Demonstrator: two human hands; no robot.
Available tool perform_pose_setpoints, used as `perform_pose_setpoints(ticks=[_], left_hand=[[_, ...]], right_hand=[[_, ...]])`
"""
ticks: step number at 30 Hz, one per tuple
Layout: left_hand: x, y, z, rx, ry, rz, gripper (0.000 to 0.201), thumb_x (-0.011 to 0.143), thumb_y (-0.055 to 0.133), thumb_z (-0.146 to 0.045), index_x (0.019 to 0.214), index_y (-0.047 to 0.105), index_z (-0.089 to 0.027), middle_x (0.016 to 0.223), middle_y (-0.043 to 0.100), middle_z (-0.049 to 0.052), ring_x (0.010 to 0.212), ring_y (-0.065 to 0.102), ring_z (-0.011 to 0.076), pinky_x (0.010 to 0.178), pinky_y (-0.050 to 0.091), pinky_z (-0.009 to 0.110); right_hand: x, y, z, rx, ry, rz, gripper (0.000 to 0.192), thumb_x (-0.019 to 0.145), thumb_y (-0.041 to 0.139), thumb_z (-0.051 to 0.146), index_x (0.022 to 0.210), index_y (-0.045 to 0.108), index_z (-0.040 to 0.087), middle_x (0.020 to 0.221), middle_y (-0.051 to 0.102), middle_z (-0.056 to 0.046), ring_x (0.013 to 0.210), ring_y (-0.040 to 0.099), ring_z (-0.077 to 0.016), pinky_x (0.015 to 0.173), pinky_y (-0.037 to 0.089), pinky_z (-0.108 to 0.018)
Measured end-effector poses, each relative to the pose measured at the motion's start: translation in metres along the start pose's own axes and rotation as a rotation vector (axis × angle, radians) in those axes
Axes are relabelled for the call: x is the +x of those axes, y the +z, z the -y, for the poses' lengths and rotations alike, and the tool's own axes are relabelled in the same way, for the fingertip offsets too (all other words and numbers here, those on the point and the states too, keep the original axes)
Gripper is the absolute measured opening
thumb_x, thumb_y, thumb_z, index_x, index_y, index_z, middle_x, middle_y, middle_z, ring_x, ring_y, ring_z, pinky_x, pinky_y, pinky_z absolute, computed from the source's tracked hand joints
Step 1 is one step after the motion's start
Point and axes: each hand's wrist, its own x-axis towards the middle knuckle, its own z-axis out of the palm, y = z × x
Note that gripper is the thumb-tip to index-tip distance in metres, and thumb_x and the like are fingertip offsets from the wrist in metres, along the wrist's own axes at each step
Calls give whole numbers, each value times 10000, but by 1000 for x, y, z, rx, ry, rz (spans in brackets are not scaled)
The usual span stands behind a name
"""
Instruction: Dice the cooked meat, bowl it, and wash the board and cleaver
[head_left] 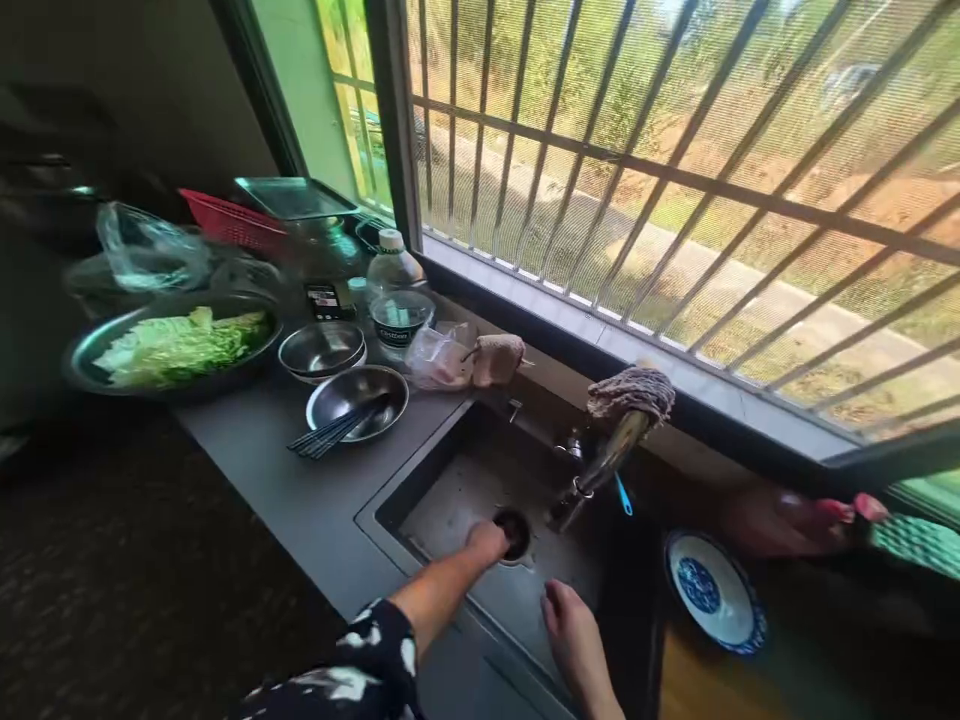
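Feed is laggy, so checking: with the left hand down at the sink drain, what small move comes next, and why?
Probably grip and lift whatever sits in the drain. The left hand has its fingertips at the hole's rim, the sink floor looks bare, and the right hand rests open nearby. Whether a strainer sits in it is unclear.

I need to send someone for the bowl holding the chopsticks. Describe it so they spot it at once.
Start at the sink under the barred window. Just beyond its far left corner, two steel bowls sit on the grey counter. Take the nearer bowl, the only one with dark chopsticks sticking out.
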Motion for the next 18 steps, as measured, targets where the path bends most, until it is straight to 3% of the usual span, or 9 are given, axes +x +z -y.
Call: perform_pose_setpoints(ticks=[3, 6, 8, 11, 15, 18], left_hand=[[-10, -17, 0, 170, -41, -27, 284, 721, 670, -208, 991, 616, -139, 941, 615, 114, 997, 548, 267, 866, 404, 408], [-33, -75, -24, 273, 53, 5, 587, 560, 744, -134, 1123, 586, -183, 909, 643, 98, 923, 584, 287, 834, 400, 380], [-54, -135, -48, 318, 189, 65, 611, 570, 720, -183, 1160, 565, -209, 965, 645, 71, 815, 607, 235, 766, 432, 331], [-83, -242, -84, 161, 249, 31, 321, 690, 609, -308, 974, 634, -158, 832, 656, 58, 674, 597, 172, 632, 447, 264], [-88, -373, -107, -117, 212, -261, 223, 690, 617, -343, 768, 594, -136, 678, 620, 27, 534, 539, 111, 506, 392, 203], [-70, -439, -109, -290, 128, -473, 188, 690, 631, -296, 764, 576, -132, 680, 616, 23, 525, 531, 98, 505, 399, 198]], right_hand=[[21, 22, 38, -63, -59, 8, 276, 786, 416, 311, 899, 658, 241, 903, 674, -100, 841, 634, -255, 744, 481, -343], [58, 50, 86, -44, -146, -3, 269, 793, 418, 297, 901, 653, 219, 887, 672, -88, 831, 629, -232, 736, 473, -310], [91, 74, 129, -20, -218, 4, 262, 803, 419, 291, 877, 655, 205, 856, 673, -75, 801, 627, -210, 712, 466, -278], [156, 119, 212, -36, -309, 71, 253, 824, 421, 276, 842, 658, 191, 812, 676, -56, 762, 621, -181, 684, 444, -241], [259, 195, 336, -180, -286, 127, 249, 838, 442, 284, 890, 664, 184, 892, 682, -68, 858, 616, -179, 734, 420, -229], [321, 251, 406, -284, -148, 197, 319, 850, 434, 348, 940, 656, 137, 979, 664, -138, 952, 601, -215, 766, 422, -258]])
